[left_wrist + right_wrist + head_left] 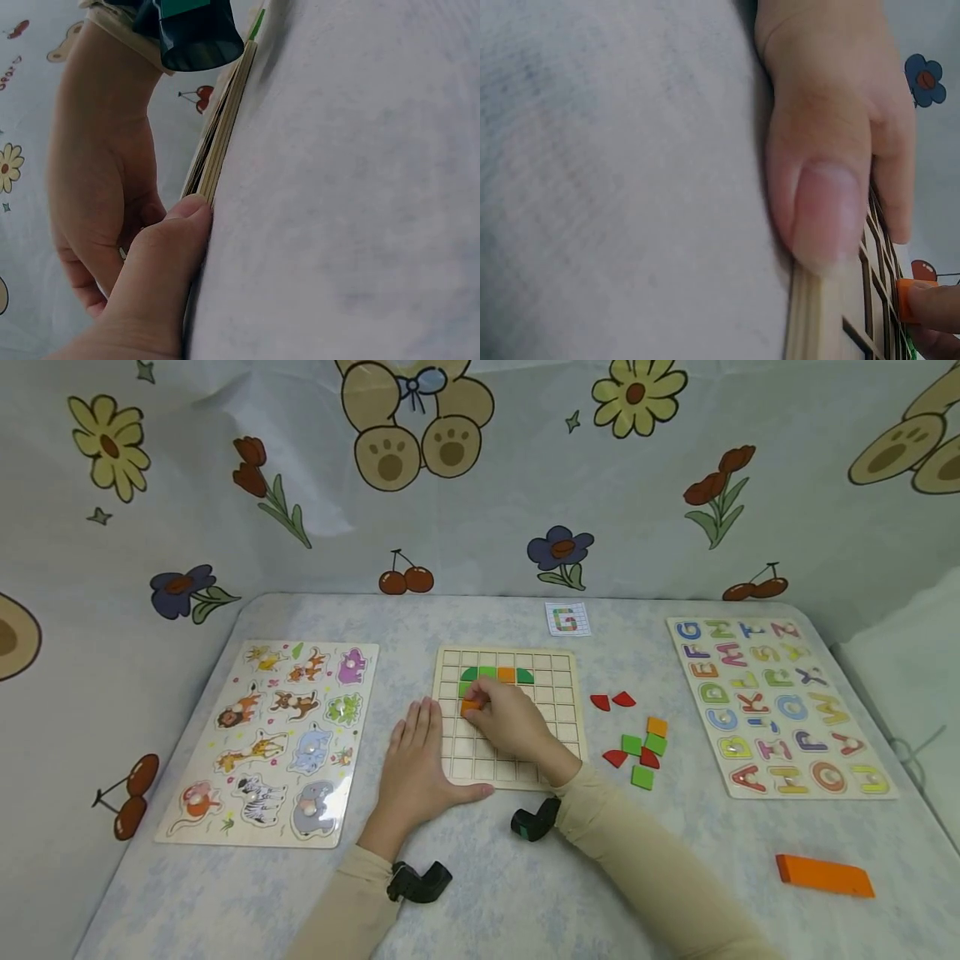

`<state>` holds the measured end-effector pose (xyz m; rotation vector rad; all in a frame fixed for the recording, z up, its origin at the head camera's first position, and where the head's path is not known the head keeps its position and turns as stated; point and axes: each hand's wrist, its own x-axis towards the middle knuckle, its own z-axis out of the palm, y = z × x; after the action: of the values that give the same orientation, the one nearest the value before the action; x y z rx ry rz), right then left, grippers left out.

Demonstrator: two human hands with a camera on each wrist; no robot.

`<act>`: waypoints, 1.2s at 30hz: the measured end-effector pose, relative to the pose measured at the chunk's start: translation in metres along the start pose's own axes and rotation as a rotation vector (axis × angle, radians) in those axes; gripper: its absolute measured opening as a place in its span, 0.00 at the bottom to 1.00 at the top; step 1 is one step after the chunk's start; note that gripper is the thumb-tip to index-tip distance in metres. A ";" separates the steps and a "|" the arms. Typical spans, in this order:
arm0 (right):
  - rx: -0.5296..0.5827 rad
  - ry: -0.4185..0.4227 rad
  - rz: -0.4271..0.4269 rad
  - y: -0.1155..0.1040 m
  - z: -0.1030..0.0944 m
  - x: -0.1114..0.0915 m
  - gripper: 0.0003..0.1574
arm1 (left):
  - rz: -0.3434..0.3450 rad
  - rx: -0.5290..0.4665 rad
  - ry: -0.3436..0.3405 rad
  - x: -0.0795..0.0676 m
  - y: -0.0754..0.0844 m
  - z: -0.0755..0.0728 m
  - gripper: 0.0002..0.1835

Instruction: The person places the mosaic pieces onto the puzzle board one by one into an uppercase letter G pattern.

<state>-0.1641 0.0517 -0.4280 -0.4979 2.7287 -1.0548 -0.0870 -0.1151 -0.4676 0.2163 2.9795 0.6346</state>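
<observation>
In the head view a wooden grid board point(472, 762) lies mid-table. My right hand point(517, 720) is over it, pinching an orange square tile point(468, 707) at the left of the grid. Above that tile is a green square point(464, 690). The top row runs from a green rounded piece point(469, 674) through a green square point(487, 672) and an orange square point(507, 675) to another green rounded piece point(526, 676). My left hand point(412, 768) lies with fingers straight along the board's left side. Its thumb point(821, 202) touches the board's near edge in the right wrist view.
Loose green, orange and red pieces point(632, 744) lie right of the board. Behind it is a small pattern card point(567, 619). An animal puzzle point(292, 693) stands left, an alphabet puzzle point(720, 693) right. An orange block point(825, 876) lies at the near right.
</observation>
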 end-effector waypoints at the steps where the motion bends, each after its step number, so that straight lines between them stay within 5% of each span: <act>1: -0.013 0.001 -0.005 -0.001 0.001 0.001 0.07 | -0.001 0.001 -0.003 0.000 0.000 0.000 0.79; 19: -0.152 -0.042 -0.093 0.004 -0.004 -0.004 0.07 | 0.000 0.007 0.007 -0.001 0.001 -0.001 0.79; 25: -0.043 -0.057 -0.118 0.021 -0.025 -0.021 0.09 | -0.010 0.004 0.009 -0.001 0.002 -0.001 0.79; 36: -0.057 -0.035 0.046 0.083 -0.092 -0.073 0.15 | -0.015 -0.007 0.007 0.000 0.002 0.001 0.79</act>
<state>-0.1419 0.1931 -0.4135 -0.4552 2.7328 -0.9505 -0.0868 -0.1129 -0.4676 0.1915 2.9819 0.6449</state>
